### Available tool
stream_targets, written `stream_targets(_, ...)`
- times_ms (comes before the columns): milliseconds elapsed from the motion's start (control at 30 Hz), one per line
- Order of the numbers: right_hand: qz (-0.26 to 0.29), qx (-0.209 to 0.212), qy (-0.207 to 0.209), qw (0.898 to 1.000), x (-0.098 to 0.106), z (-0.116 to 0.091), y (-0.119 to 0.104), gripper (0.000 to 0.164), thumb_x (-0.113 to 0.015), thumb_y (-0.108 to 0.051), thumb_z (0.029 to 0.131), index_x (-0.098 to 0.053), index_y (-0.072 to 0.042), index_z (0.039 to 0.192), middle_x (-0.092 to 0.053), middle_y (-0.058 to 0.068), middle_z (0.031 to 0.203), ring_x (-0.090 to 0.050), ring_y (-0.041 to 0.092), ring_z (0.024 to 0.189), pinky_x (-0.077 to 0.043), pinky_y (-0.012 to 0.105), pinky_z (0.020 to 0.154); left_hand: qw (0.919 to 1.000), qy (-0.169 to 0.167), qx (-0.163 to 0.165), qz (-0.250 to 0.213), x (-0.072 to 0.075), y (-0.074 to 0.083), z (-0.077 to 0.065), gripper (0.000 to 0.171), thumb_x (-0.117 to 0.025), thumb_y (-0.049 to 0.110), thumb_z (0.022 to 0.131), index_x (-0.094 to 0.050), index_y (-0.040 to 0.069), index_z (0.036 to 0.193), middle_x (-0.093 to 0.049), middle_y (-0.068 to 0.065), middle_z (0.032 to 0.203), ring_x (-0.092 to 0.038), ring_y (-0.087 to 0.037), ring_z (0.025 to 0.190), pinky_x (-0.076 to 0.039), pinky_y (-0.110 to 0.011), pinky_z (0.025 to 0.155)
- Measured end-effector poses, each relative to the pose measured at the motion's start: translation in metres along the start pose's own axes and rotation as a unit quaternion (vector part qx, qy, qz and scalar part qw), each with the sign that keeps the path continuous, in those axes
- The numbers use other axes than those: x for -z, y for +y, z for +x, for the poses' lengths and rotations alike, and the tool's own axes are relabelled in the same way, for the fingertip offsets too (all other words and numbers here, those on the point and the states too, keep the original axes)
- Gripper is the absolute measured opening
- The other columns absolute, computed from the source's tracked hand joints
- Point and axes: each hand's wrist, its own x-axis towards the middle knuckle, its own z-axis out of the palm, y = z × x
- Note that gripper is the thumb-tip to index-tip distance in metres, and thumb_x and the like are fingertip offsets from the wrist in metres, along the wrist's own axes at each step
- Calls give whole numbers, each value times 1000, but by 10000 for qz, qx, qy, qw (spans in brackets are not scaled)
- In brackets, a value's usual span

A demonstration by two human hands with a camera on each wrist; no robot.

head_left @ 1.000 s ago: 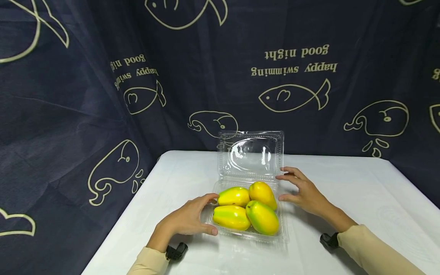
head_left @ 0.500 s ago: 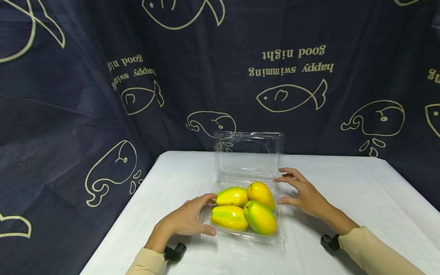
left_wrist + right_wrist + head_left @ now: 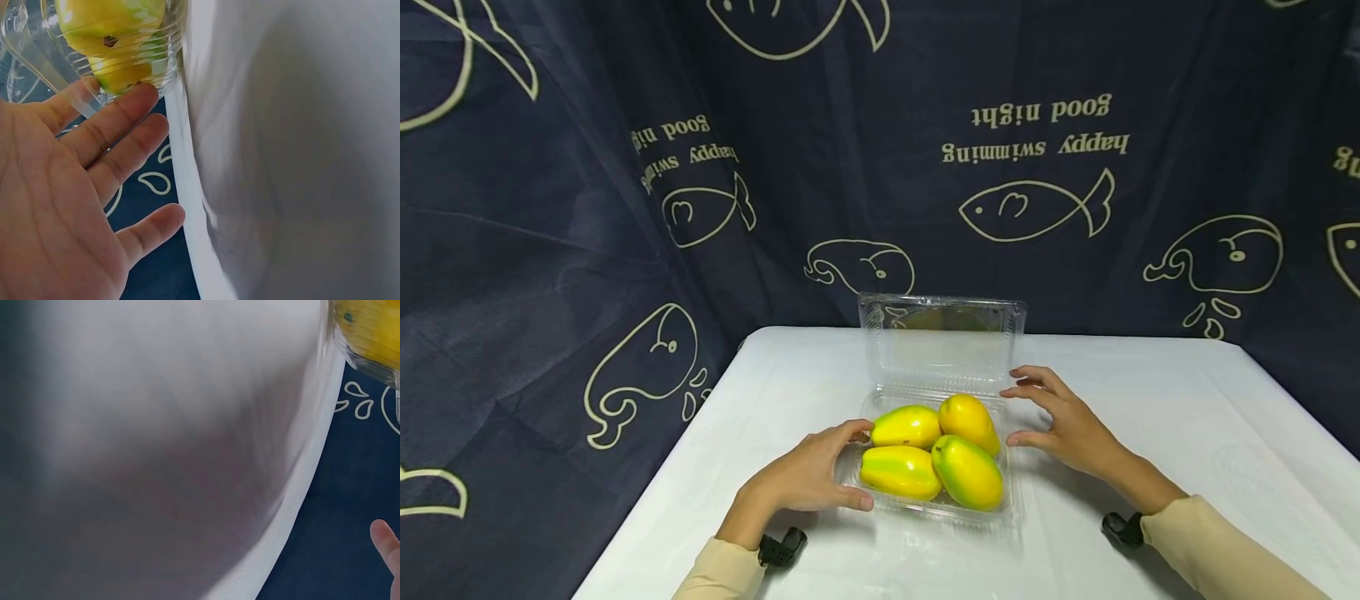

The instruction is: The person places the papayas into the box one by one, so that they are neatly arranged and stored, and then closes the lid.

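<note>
A clear plastic clamshell box (image 3: 940, 515) sits on the white table with its lid (image 3: 936, 354) raised at the back. Several glossy yellow-green fruits, mangoes by their look, fill the base; a front mango (image 3: 967, 472) lies at the right. My left hand (image 3: 808, 473) is spread at the box's left side, fingers extended along its ridged wall in the left wrist view. The right hand (image 3: 1071, 425) stands by the right side near the hinge, fingers loosely bent and thumb apart. Only one finger (image 3: 386, 540) of it shows in the right wrist view.
White cloth covers the table (image 3: 1150, 375). A dark blue curtain (image 3: 850, 167) with fish and whale drawings hangs behind it and along the left. Black wrist cameras, such as the left one (image 3: 782, 548), sit below both hands.
The lid has tipped slightly forward from its more upright stance, its top edge now lower and wider in view. Both hands hold nearly the same places; the head view has shifted a little.
</note>
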Motion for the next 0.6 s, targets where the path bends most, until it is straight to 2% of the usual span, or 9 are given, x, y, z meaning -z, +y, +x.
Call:
stream_targets(167, -9, 30, 34, 10000, 0, -1, 0, 67, -95, -25, 60, -68, -12, 120, -51, 11, 139, -59, 18, 117, -33, 1, 105, 10000, 3, -22, 42, 0, 1, 1, 103, -76, 75, 68, -34, 33, 152, -55, 12, 142, -49, -17, 136, -38, -55, 114)
stream_targets(300, 41, 34, 12, 10000, 0, -2, 1, 67, -95, -24, 59, -68, -13, 120, -50, 11, 140, -58, 20, 118, -33, 2, 105, 10000, -4, -8, 66, 0, 0, 1, 103, -76, 76, 68, -34, 34, 152, -55, 12, 142, -49, -15, 136, -39, -52, 115)
stream_targets(467, 110, -13, -76, 9999, 1, -5, -1, 68, -95, -28, 60, -68, -21, 121, -48, 10, 143, -55, 26, 119, -34, 2, 104, 9999, 22, 9, 98, 0, 0, 2, 102, -76, 75, 68, -34, 34, 152, -56, 13, 141, -50, -15, 134, -39, -52, 114)
stream_targets(600, 115, -128, -203, 9996, 3, -7, -5, 68, -94, -33, 62, -66, -27, 123, -47, 11, 146, -55, 24, 122, -35, 3, 104, 9999, 20, 50, 112, 0, 0, 2, 102, -77, 74, 68, -34, 34, 152, -55, 12, 142, -49, -16, 135, -38, -52, 115)
